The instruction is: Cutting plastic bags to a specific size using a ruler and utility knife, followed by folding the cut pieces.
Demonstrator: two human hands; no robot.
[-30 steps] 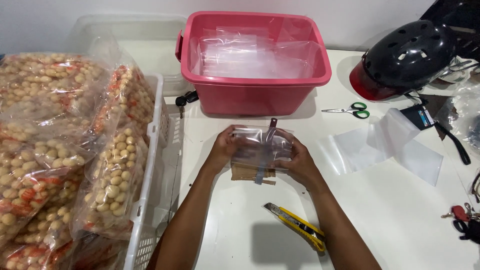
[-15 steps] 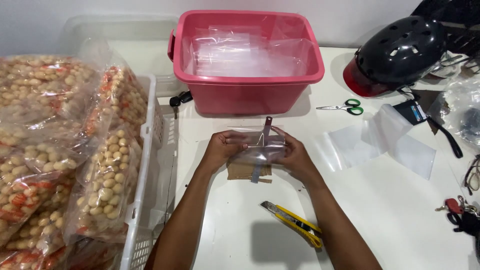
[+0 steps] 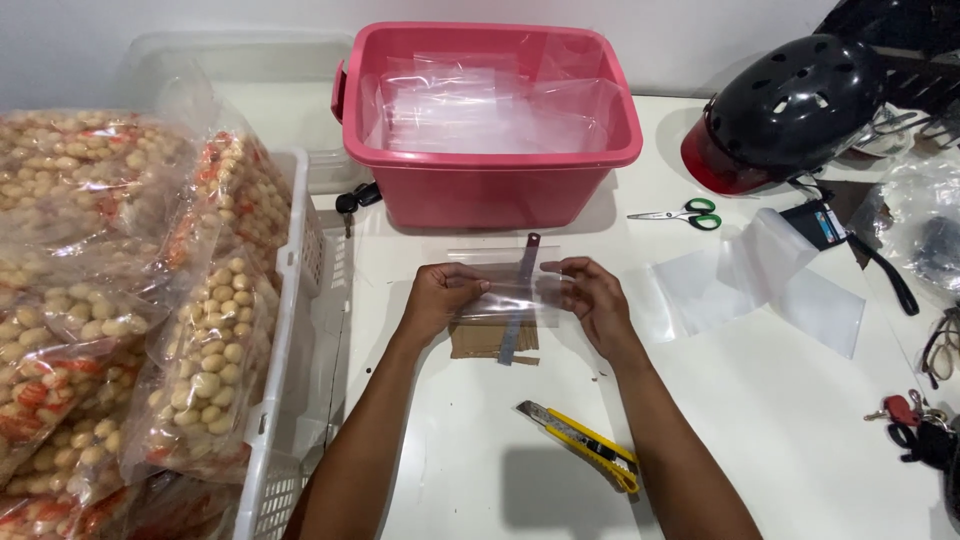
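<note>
My left hand (image 3: 440, 297) and my right hand (image 3: 590, 297) hold a clear plastic bag (image 3: 508, 283) flat between them, just above a piece of brown cardboard (image 3: 490, 340) and a thin metal strip (image 3: 517, 300) on the white table (image 3: 780, 420). Each hand pinches one side edge of the bag. A yellow utility knife (image 3: 582, 446) lies on the table close to my right forearm. Behind the bag stands a pink tub (image 3: 490, 190) with several clear bags inside.
A white basket (image 3: 290, 330) at the left holds several bags of pale round snacks (image 3: 215, 370). Green-handled scissors (image 3: 680, 214), loose clear bags (image 3: 760, 285), a black helmet (image 3: 790, 110) and keys (image 3: 915, 425) lie to the right.
The bag was bunched up between both hands; now my hands have drawn apart and it lies stretched flat. The view has shifted slightly.
</note>
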